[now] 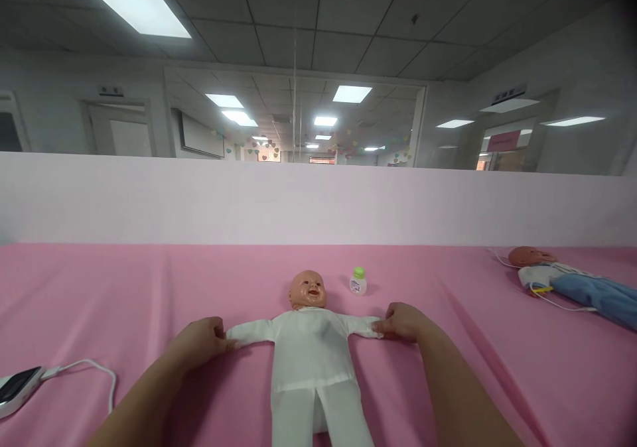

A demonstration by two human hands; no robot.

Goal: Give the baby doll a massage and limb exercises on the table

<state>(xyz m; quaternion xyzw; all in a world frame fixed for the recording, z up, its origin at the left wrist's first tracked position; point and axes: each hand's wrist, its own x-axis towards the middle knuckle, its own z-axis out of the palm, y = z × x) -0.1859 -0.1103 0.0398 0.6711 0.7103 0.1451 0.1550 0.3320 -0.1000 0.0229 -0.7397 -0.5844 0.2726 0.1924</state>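
A baby doll (311, 347) in a white suit lies on its back on the pink cloth (124, 301), head away from me and both arms spread out sideways. My left hand (199, 341) grips the end of the doll's arm on the left side. My right hand (403, 321) grips the end of the other arm on the right. A small white bottle with a green cap (357, 281) stands upright just beyond the doll's right-side arm, near its head.
A second doll (572, 284) in blue clothes lies at the far right with a thin white cord. A phone (17, 388) on a white cable (94, 371) rests at the left edge. A pale partition wall (318, 201) runs behind the pink surface.
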